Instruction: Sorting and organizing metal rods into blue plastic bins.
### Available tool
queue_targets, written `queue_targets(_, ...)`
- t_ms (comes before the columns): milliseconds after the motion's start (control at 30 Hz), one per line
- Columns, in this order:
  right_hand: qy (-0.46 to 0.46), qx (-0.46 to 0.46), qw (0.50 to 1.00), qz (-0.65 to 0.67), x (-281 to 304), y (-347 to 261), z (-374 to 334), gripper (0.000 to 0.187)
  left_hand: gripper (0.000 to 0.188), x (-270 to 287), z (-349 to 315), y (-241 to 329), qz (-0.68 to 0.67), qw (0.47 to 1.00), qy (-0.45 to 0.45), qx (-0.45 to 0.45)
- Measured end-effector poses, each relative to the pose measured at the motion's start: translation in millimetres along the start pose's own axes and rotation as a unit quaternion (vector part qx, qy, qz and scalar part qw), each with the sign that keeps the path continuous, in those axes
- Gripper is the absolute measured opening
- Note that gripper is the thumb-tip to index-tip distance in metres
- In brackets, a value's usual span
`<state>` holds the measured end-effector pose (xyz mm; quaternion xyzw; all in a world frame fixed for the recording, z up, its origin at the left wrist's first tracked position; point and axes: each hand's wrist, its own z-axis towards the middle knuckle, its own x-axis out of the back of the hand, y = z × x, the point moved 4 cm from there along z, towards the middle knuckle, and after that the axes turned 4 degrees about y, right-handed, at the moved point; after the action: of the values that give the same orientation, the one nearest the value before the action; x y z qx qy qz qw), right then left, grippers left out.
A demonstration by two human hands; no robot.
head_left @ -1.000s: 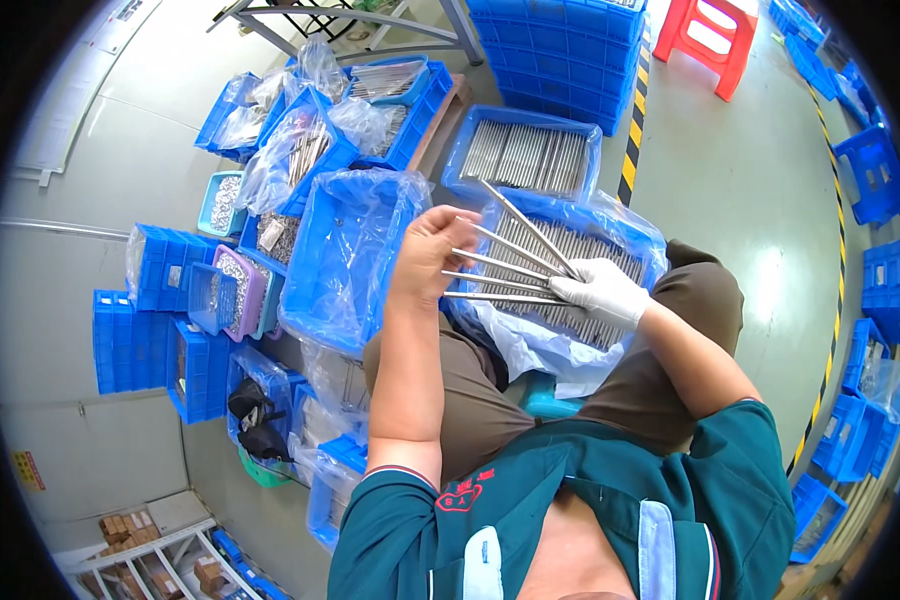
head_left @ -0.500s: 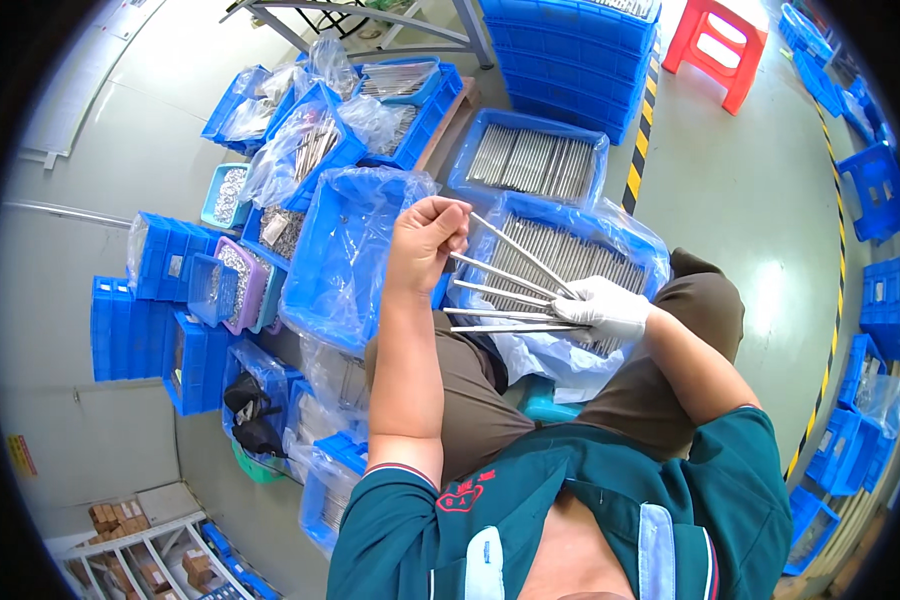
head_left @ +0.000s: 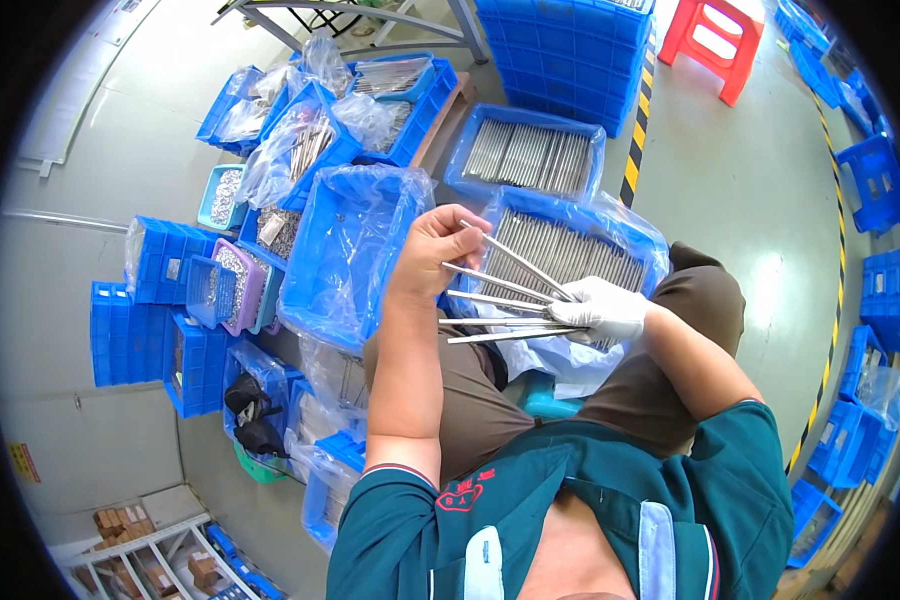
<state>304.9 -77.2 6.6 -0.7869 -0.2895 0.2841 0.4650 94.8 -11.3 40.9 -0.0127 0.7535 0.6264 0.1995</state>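
My gloved right hand (head_left: 610, 308) is closed around one end of several thin metal rods (head_left: 510, 290), which fan out to the left over my lap. My bare left hand (head_left: 442, 248) is at the far end of the uppermost rod, its thumb and fingers pinched at the tip. The other rods' free ends stick out below that hand, apart from it. Under and beyond the rods stands a blue bin (head_left: 650, 240) lined with clear plastic, holding rows of similar rods. White plastic sheeting (head_left: 560, 362) hangs over its near side.
Left of my left forearm is a plastic-lined blue bin (head_left: 335, 240). Another bin of rods (head_left: 530, 150) lies farther ahead, near stacked blue crates (head_left: 560, 65). Small bins of metal parts (head_left: 238, 275) crowd the left. A red stool (head_left: 712, 42) stands at far right.
My left hand has moved slightly right and down, its fingers now over the uppermost rod's tip. The rods have shifted slightly in my right hand's grip.
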Motion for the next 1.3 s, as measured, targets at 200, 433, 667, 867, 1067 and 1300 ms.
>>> queue_targets(200,-0.004,-0.023,0.999,0.031,-1.0,0.5,-0.5,0.043,0.013,-7.8,-0.2,-2.6,-0.077,0.995,-0.058,0.006)
queue_targets(433,-0.023,-0.033,0.998,0.039,1.2,8.5,1.4,0.040,0.014,55.6,-1.7,26.9,-0.125,0.974,0.090,-0.165)
queue_targets(667,-0.035,0.025,0.881,0.471,28.2,6.9,46.4,0.024,0.015,59.9,12.3,-3.5,-0.234,0.960,0.125,-0.094)
queue_targets(867,0.089,-0.126,0.861,0.484,113.3,62.2,146.2,0.016,0.018,60.2,8.9,-1.7,-0.289,0.940,0.161,-0.086)
queue_targets(1067,0.154,-0.170,0.851,0.473,179.1,91.0,277.5,0.018,0.015,60.4,-0.9,-1.8,-0.318,0.929,0.181,-0.047)
queue_targets(1300,0.222,-0.158,0.819,0.504,234.3,125.8,405.3,0.017,0.023,80.4,-1.1,2.7,-0.334,0.915,0.227,-0.010)
